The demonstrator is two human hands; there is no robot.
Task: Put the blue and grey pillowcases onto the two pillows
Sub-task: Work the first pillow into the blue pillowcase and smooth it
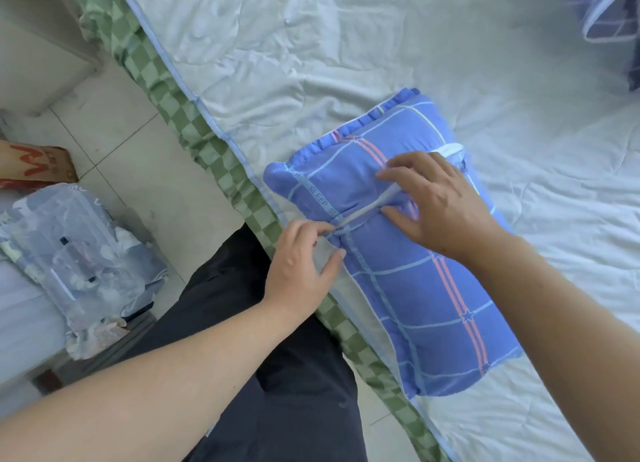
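A pillow in a blue checked pillowcase (pixel 408 288) with pink stripes lies on the bed near its left edge. A pale tie strap (pixel 370 210) runs across the case's middle opening. My left hand (pixel 301 271) pinches the strap's near end at the pillow's left side. My right hand (pixel 440 202) lies on top of the pillow, fingers spread and pressing the fabric beside the strap. A second bluish-purple checked pillow (pixel 609 15) shows partly at the top right corner. Grey fabric is not clearly visible.
The bed has a wrinkled white sheet (pixel 346 46) with a green checked border (pixel 194 129). On the tiled floor to the left stand a clear bag of bedding (pixel 76 250) and a cardboard box (pixel 31 164). My dark trousers (pixel 277 357) are by the bed edge.
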